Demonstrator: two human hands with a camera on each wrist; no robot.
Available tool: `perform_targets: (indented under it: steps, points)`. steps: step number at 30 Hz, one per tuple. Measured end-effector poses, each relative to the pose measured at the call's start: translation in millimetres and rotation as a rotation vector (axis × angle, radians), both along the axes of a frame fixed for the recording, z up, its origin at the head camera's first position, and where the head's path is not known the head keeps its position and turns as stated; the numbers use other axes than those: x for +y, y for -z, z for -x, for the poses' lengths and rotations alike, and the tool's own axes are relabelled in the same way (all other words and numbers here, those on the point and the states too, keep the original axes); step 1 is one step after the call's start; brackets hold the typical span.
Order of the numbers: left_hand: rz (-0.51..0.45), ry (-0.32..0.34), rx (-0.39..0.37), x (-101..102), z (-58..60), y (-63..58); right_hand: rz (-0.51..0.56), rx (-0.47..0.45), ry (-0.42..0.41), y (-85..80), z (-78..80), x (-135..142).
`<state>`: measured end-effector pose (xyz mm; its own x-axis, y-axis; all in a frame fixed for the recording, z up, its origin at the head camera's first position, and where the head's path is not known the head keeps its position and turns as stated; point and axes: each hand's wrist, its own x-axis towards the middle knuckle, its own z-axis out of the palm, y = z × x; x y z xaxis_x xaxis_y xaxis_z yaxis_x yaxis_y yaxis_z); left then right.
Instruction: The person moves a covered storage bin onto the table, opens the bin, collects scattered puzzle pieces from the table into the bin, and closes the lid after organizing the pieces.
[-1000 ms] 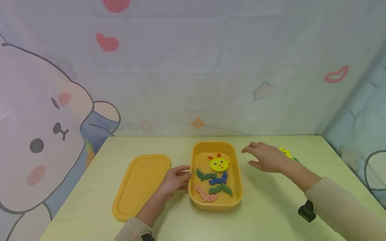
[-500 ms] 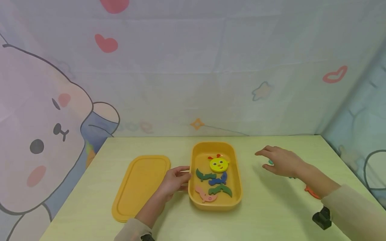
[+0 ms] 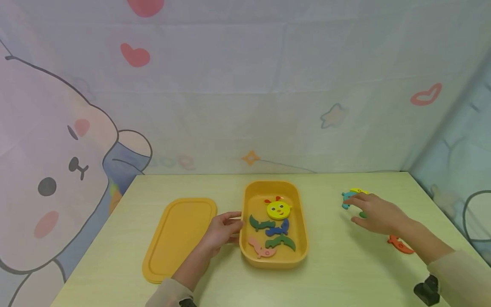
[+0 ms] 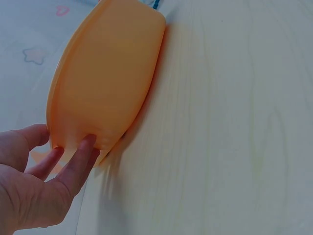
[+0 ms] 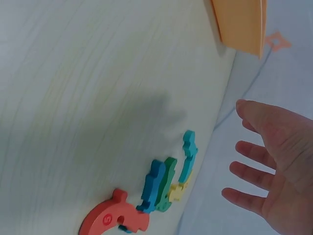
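In the head view a yellow-orange box [image 3: 274, 263] holds a yellow smiling caterpillar head [image 3: 278, 210] and several curved puzzle pieces: pink [image 3: 264, 251], blue [image 3: 277, 230] and green [image 3: 281, 241]. My left hand [image 3: 221, 232] touches the box's left wall with extended fingertips, as the left wrist view also shows. My right hand [image 3: 379, 215] hovers with loose fingers over pieces at the right, partly hiding them. The right wrist view shows a red piece [image 5: 105, 215], a blue piece [image 5: 152, 183], a green piece [image 5: 167, 181], a light-blue piece [image 5: 188, 156] and a yellow piece [image 5: 175, 193].
A flat yellow-orange lid [image 3: 180, 238] lies on the table [image 3: 330, 277] to the left of the box. Behind the table hangs a printed cloth [image 3: 230, 106]. A dark cable [image 3: 469, 217] loops at the far right.
My right hand has moved right, away from the box, to above the loose pieces. Red and light-blue pieces have come into sight. My left hand and the box have stayed put.
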<state>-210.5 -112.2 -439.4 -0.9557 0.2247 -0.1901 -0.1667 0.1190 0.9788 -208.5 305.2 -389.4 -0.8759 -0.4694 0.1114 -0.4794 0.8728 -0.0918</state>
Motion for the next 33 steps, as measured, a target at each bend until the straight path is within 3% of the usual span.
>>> perform_targets:
  steps: [7, 14, 29, 33]
  points:
    - [0.002, -0.005, -0.007, 1, -0.7, -1.4, 0.007, -0.065, 0.096, 1.7, -4.4, 19]
    - [-0.001, 0.001, -0.009, 1, -2.4, -5.3, 0.002, -0.041, 0.138, 7.6, -9.8, 32]
    - [-0.008, 0.004, -0.008, 0, 0.6, -0.4, 0.027, -0.080, 0.266, 29.1, -22.0, 54]
    - [-0.008, 0.006, -0.012, 1, -2.0, -6.2, 0.036, -0.074, 0.282, 34.3, -25.0, 60]
